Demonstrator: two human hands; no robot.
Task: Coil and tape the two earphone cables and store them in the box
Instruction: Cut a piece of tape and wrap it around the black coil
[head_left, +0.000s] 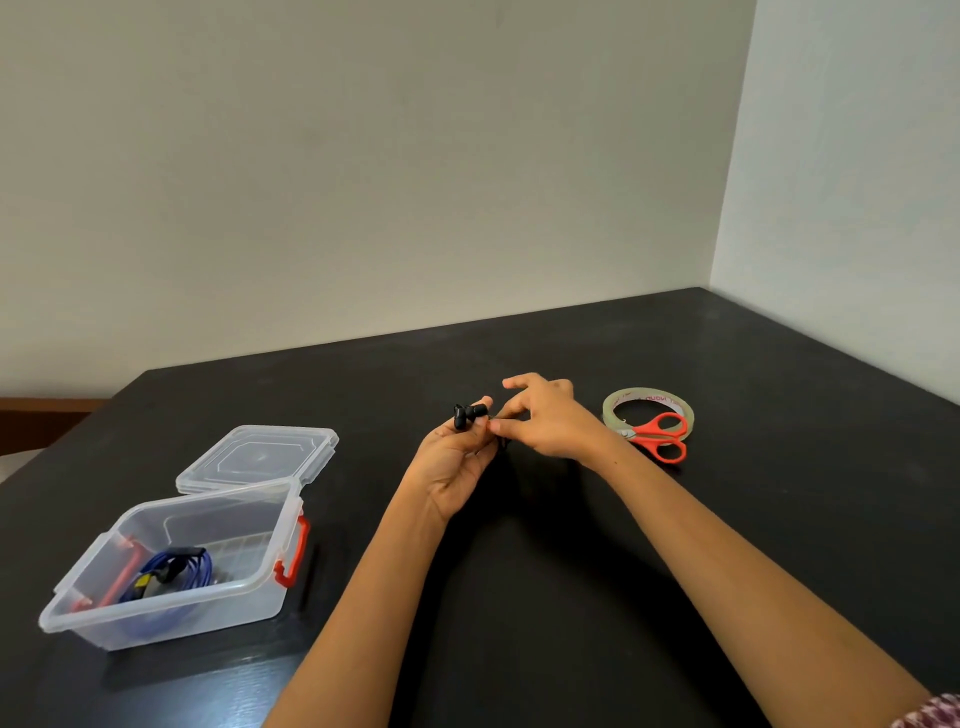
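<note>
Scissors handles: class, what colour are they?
Red-orange, clearest in the head view, where the scissors lie by the tape roll.

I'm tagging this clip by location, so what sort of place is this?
Probably a plain room at home or in an office: a dark tabletop set into a bare wall corner, holding a clear storage box, tape roll and scissors.

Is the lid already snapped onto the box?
No, the clear lid lies on the table behind the open box, which holds the blue cable.
</note>
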